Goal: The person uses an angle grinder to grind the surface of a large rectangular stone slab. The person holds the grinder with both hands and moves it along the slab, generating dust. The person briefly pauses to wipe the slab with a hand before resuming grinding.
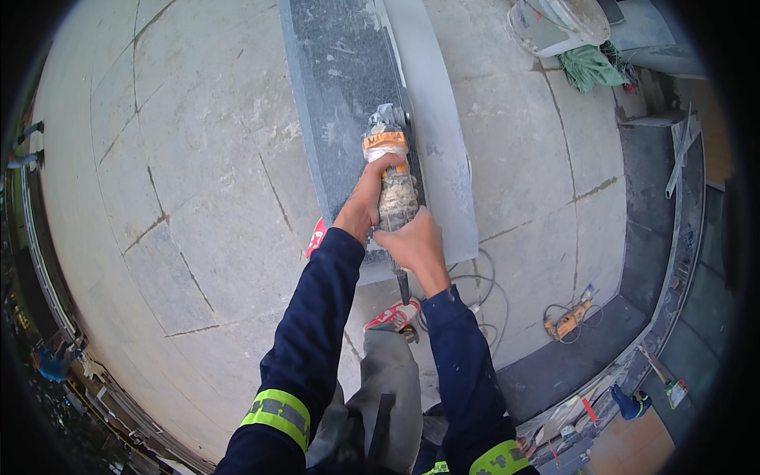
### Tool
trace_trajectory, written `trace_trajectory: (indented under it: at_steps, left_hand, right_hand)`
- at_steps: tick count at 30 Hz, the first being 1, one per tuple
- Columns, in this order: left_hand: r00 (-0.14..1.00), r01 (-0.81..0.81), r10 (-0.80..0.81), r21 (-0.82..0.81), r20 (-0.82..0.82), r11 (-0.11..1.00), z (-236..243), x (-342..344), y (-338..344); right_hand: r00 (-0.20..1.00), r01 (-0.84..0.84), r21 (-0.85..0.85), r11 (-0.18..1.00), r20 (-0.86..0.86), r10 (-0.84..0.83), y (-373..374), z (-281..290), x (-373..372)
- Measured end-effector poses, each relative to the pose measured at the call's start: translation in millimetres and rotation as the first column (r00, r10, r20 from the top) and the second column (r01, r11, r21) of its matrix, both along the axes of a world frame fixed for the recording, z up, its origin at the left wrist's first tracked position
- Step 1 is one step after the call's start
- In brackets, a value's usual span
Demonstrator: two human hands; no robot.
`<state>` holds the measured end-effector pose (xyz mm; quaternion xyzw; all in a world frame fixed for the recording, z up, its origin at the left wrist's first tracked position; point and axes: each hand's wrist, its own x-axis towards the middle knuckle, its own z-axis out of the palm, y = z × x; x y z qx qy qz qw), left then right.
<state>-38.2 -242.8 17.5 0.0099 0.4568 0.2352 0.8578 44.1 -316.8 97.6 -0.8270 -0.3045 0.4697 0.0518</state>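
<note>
An angle grinder (396,190), dusty and orange with a metal head, is gripped in both my hands over a long dark grey stone slab (336,87). Near its head, my left hand (366,192) wraps around the body from the left. My right hand (417,240) closes around the rear of the body, close to where the cord leaves it. The grinder's disc, seen edge-on at the right of the head, is at the slab's right edge; whether it touches cannot be made out. A pale strip (445,119) runs along that side of the slab.
A second orange power tool (567,321) lies at the right with its cable. Black cord (495,289) loops beside my right forearm. A white bucket (554,28) and green sacking (590,67) stand at the far right. My red-and-white shoes (393,315) are close to the slab's near end.
</note>
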Motion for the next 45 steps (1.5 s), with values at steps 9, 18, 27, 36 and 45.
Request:
trace_trajectory:
  at_steps: [9, 18, 27, 36, 45]
  left_hand:
    - [1.000, -0.012, 0.011, 0.026, 0.026, 1.000, -27, 1, 76]
    - [0.999, -0.004, 0.003, 0.018, 0.036, 1.000, -26, -1, 81]
    - [0.999, -0.030, 0.031, -0.040, 0.024, 0.999, -5, 3, 18]
    - [0.999, -0.032, 0.030, 0.042, 0.045, 0.999, -26, 7, 85]
    - [0.999, -0.013, 0.013, 0.012, 0.029, 1.000, -20, 0, 60]
  right_hand:
    - [0.998, -0.016, 0.069, 0.998, -0.053, 0.019, 71, -16, 4]
    - [0.999, -0.027, 0.077, 0.997, -0.039, 0.030, 76, -16, 3]
    - [1.000, 0.003, 0.020, 1.000, -0.008, -0.003, 17, -4, 3]
    - [0.999, -0.020, 0.049, 0.999, -0.044, 0.022, 83, -13, 8]
    - [0.999, -0.019, 0.034, 0.999, -0.039, 0.020, 60, -3, 1]
